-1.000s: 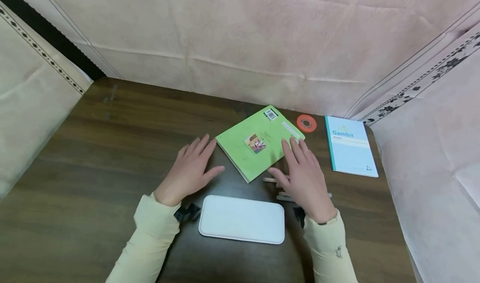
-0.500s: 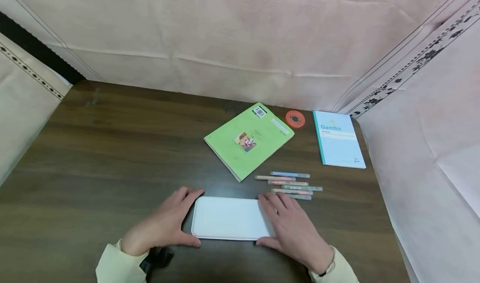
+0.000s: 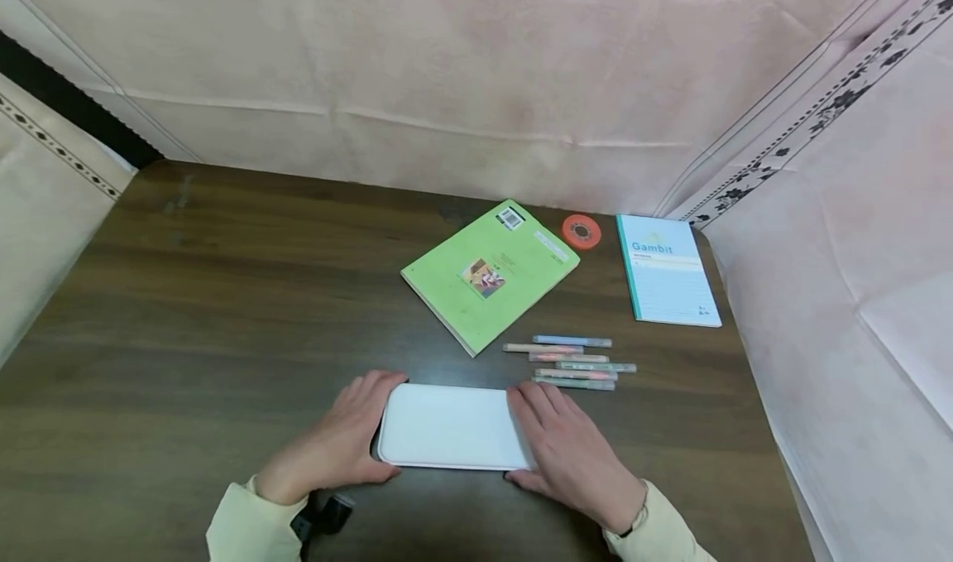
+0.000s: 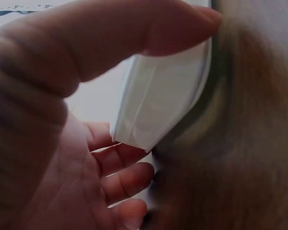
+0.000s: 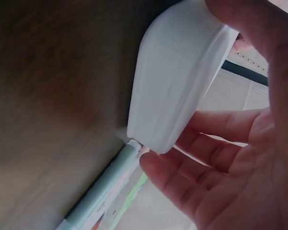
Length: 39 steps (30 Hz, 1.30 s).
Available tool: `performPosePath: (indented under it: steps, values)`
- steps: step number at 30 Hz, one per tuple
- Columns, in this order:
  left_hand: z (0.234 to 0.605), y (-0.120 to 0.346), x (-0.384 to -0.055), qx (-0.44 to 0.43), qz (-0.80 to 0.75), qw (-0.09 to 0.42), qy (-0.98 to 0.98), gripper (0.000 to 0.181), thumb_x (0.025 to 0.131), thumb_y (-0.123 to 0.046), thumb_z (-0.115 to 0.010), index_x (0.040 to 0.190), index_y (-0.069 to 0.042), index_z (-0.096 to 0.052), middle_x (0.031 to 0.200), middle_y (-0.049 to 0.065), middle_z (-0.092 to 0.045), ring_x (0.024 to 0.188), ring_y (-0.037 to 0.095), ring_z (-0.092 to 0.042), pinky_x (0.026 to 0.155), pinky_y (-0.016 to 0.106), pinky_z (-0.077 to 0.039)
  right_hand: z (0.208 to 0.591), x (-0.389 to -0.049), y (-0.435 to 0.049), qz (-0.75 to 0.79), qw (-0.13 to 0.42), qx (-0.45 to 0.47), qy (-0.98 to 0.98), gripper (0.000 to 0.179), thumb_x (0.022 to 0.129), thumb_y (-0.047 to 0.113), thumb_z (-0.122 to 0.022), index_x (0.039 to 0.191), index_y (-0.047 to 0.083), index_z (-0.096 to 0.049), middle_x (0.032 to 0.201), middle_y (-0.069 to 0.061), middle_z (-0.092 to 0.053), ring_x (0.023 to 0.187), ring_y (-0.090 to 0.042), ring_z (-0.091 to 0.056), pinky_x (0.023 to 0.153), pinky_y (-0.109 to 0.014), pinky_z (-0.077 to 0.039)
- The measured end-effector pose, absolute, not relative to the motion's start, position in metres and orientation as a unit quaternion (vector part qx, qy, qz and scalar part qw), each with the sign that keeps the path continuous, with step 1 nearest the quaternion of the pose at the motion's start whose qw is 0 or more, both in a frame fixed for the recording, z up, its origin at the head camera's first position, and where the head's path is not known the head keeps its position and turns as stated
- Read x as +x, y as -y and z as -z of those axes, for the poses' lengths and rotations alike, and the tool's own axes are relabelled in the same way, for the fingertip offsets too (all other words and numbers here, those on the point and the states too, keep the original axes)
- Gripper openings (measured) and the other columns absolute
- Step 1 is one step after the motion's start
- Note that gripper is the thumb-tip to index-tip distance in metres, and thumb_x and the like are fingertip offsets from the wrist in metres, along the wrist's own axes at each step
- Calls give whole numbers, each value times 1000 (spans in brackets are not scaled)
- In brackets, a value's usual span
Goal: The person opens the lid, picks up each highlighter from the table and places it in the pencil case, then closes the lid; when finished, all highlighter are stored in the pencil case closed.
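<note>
Now I'm gripping the white case at both ends, left hand and right hand, and it's lying level, just nearer than the pens!

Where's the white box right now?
In the head view, the white box is at the bottom middle, between the left hand and the right hand, closer to the person than the pens.

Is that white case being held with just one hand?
No, the left hand and right hand grip opposite ends of the white case.
</note>
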<state>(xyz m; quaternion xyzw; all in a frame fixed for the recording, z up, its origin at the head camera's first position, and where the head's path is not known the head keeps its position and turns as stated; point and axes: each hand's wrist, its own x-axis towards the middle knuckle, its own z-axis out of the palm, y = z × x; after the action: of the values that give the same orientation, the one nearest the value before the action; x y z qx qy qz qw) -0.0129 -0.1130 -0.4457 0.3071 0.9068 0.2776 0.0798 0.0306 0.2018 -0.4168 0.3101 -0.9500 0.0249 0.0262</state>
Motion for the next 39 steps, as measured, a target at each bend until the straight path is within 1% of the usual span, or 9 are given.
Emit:
performPosePath:
  steps: [6,14,20,24,28,31,34,36,39]
  values:
    - [450,116,-15,312,-278,61,-906,96,55,-31,-90,133,-4,-43,127,10,-48,107,22,-45,89,42,-40,416,21,-205,-26,34,342,939,100,62,67,-80,132,2,-53,119,-9,-55,102,-25,-50,91,-36,-47]
    - [451,114,-18,301,-287,83,-905,92,57,-33,-90,132,-7,-44,126,6,-47,109,19,-43,89,41,-38,416,9,-208,-42,14,361,932,91,63,67,-79,127,6,-58,110,-3,-54,96,-18,-48,82,-32,-49]
    - [453,115,-18,301,-287,92,-905,93,57,-36,-91,132,-8,-44,127,6,-47,109,20,-44,89,42,-38,413,6,-210,-72,-3,369,927,86,65,65,-78,125,7,-60,108,-2,-53,96,-15,-47,80,-30,-48]
    - [455,117,-18,308,-291,89,-901,94,55,-36,-91,131,-7,-44,126,6,-47,109,20,-44,89,41,-38,406,6,-213,-94,-25,374,923,82,70,66,-74,126,8,-61,107,1,-53,95,-11,-46,80,-28,-47]
    - [455,118,-16,307,-295,88,-901,97,54,-36,-92,132,-7,-43,127,7,-47,111,20,-44,89,40,-38,397,5,-218,-111,-72,357,925,79,78,67,-69,131,10,-61,118,0,-57,105,-12,-52,87,-30,-50]
    - [455,117,-16,304,-298,83,-901,98,53,-36,-92,133,-7,-43,128,7,-48,111,20,-44,88,40,-37,389,4,-224,-147,-105,332,926,69,84,64,-65,130,13,-63,129,-1,-60,117,-15,-57,94,-34,-50]
    - [454,116,-15,295,-304,86,-902,97,56,-35,-92,133,-7,-42,128,8,-47,110,21,-43,88,40,-36,384,0,-230,-186,-109,321,922,55,88,59,-63,123,16,-68,128,1,-64,118,-14,-60,94,-35,-51]
    - [453,116,-15,284,-312,91,-902,93,59,-35,-91,133,-5,-42,128,10,-47,110,24,-43,87,41,-36,384,-3,-235,-216,-101,314,919,44,90,53,-64,118,19,-70,123,5,-67,112,-9,-63,91,-33,-52]
    - [452,117,-16,273,-320,98,-902,88,64,-35,-90,132,-3,-43,128,12,-46,109,26,-42,88,43,-35,384,-8,-240,-271,-80,284,916,25,93,41,-66,110,22,-70,108,10,-70,93,-2,-64,79,-28,-54]
